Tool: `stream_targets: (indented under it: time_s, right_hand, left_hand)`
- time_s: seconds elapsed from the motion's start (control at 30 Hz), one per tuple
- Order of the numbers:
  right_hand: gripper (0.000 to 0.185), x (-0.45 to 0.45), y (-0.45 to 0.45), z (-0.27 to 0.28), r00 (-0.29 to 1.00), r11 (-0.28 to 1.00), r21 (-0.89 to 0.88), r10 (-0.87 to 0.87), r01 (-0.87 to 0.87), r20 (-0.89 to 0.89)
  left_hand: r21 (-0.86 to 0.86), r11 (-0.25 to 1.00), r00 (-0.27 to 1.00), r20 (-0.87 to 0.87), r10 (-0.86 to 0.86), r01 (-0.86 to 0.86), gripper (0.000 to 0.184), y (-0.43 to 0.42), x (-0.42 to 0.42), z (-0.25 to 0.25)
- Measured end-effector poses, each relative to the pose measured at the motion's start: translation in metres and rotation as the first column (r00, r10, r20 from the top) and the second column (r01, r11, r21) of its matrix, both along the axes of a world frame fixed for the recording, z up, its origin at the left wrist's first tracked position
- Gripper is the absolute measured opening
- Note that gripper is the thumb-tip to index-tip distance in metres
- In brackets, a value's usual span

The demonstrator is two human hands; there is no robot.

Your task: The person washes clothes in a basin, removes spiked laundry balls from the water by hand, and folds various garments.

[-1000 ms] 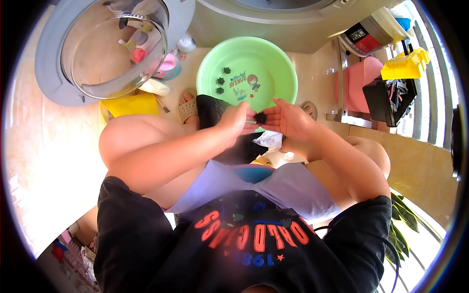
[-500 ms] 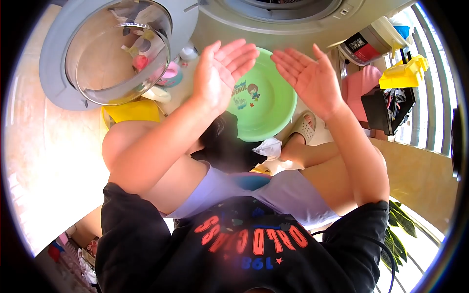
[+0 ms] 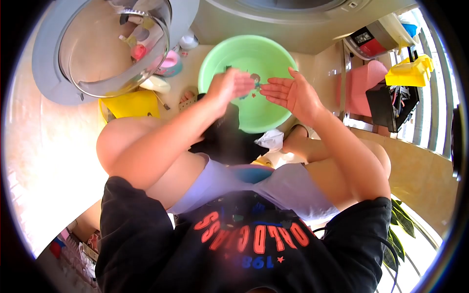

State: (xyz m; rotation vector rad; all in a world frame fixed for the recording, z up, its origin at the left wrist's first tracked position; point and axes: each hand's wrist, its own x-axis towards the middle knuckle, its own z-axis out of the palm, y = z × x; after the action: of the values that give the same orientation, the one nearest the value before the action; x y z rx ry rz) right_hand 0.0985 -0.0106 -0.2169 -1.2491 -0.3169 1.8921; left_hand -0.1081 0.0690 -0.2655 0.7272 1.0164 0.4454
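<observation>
My left hand, slightly blurred, is over the left part of a green basin, its fingers stretched out and nothing seen in them. My right hand is at the basin's right rim, open, palm showing and fingers pointing left, with nothing on it. A small gap lies between the two hands. Printed figures show on the basin's bottom, and the edge of a small dark thing peeks out above my left hand. Dark cloth lies against the basin's near side, beside a white cloth.
A washing machine stands behind the basin, its round door open at the left. On the floor are a yellow item and a pink-and-teal container. At right are a black box, a yellow holder and a pink container.
Both hands first rose from the near rim, where a dark spiky ball was between them, up past the basin. Now they have come lower over it, and the ball is no longer seen between them.
</observation>
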Motion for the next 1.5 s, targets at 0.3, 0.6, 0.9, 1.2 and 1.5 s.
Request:
stream_targets:
  time_s: [0.3, 0.6, 0.9, 1.2, 1.5]
  right_hand:
    - [0.038, 0.01, 0.026, -0.188, 0.221, 0.709, -0.149, 0.402, -0.689, 0.889]
    - [0.048, -0.084, 0.044, -0.274, 0.999, 0.989, -0.141, -0.053, 0.052, -0.008]
    - [0.072, -0.1, 0.071, -0.311, 0.989, 0.963, -0.232, -0.146, 0.139, -0.011]
    - [0.072, -0.112, 0.082, -0.339, 0.979, 0.95, -0.282, -0.171, 0.134, -0.112]
    - [0.03, -0.101, 0.059, -0.35, 0.985, 0.988, 0.147, 0.013, -0.039, 0.174]
  left_hand:
    - [0.261, 0.849, 0.624, -0.775, -0.099, 0.459, 0.038, 0.095, -0.065, -0.155]
    - [-0.123, 0.975, 0.7, -0.679, -0.22, 0.187, 0.05, 0.074, -0.047, -0.167]
    - [0.092, 0.981, 0.811, -0.553, 0.193, -0.171, 0.07, 0.047, -0.031, -0.237]
    - [0.016, 0.961, 0.878, -0.403, 0.259, -0.276, 0.074, 0.05, -0.03, -0.254]
    - [-0.137, 0.976, 0.945, -0.303, 0.121, -0.169, 0.074, 0.045, -0.031, -0.236]
